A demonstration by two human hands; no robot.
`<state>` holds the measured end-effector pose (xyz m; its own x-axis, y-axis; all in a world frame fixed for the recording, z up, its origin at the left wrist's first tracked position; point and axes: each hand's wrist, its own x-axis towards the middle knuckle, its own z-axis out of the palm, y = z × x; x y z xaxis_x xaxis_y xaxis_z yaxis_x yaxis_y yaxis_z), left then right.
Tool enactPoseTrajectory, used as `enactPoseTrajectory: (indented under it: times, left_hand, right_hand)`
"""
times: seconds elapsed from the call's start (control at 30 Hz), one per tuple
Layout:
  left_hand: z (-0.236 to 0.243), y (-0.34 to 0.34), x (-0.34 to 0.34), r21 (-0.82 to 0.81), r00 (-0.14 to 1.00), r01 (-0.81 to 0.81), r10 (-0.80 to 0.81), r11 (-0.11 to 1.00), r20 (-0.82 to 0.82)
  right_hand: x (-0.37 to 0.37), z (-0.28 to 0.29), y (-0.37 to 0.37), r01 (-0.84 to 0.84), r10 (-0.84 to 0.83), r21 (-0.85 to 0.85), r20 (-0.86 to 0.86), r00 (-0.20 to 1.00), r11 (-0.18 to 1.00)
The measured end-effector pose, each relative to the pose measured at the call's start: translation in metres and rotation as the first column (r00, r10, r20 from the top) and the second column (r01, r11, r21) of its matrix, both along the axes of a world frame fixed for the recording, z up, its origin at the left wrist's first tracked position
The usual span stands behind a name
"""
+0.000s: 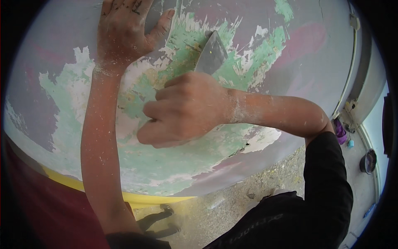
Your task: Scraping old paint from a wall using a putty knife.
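My right hand is closed in a fist around a scraper, its handle hidden in my fingers. The grey metal blade of the scraper points up and slightly right, lying against or close to the wall. Pale green and white patches show on that wall where the grey-purple paint is gone, with ragged edges around them. To the left and higher, my left hand rests flat on the wall, thumb spread and empty; its fingertips run out of the picture. Pale dust and flakes cling to both wrists.
Debris covers the ground below. A yellow strip and dark red cloth are at lower left. Dark-trousered legs show at the bottom. At right are a cable, a purple bag and a dark bucket.
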<state>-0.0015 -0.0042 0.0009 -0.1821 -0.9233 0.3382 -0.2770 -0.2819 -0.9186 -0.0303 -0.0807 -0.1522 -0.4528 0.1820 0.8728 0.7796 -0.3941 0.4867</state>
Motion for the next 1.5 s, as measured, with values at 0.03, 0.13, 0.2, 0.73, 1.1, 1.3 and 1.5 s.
enactPoseTrajectory:
  times: [0.03,0.13,0.2,0.73,1.1,1.3,1.5]
  left_hand:
    - [-0.001,0.000,0.002,-0.002,1.000,0.003,-0.003,1.000,-0.002]
    - [-0.001,0.001,0.005,0.014,0.999,-0.023,0.023,1.000,0.048]
    - [0.001,0.000,0.004,0.035,0.993,-0.033,0.029,0.999,0.111]
    - [-0.004,-0.003,0.008,0.008,1.000,0.005,-0.005,1.000,0.016]
    - [-0.003,0.002,0.003,0.013,0.999,-0.029,0.030,0.999,-0.019]
    - [0.004,-0.007,-0.005,0.041,0.996,-0.023,0.019,0.999,0.089]
    - [0.005,0.002,0.004,0.047,0.995,-0.057,0.053,0.997,0.079]
  right_hand:
    - [0.002,0.002,0.003,-0.042,0.042,0.023,0.001,0.999,0.999]
    - [-0.024,-0.013,0.003,-0.026,0.025,0.007,0.031,0.999,1.000]
    - [-0.018,-0.009,-0.002,-0.017,0.017,-0.007,0.060,0.998,1.000]
    - [-0.034,-0.014,-0.026,-0.008,0.005,0.066,0.054,0.999,0.998]
    - [-0.051,-0.047,-0.083,-0.446,0.473,0.176,-0.166,0.865,0.878]
    - [-0.038,-0.074,-0.120,-0.476,0.585,0.428,-0.168,0.793,0.768]
    - [-0.015,-0.108,-0.112,-0.265,0.441,0.717,-0.067,0.895,0.645]
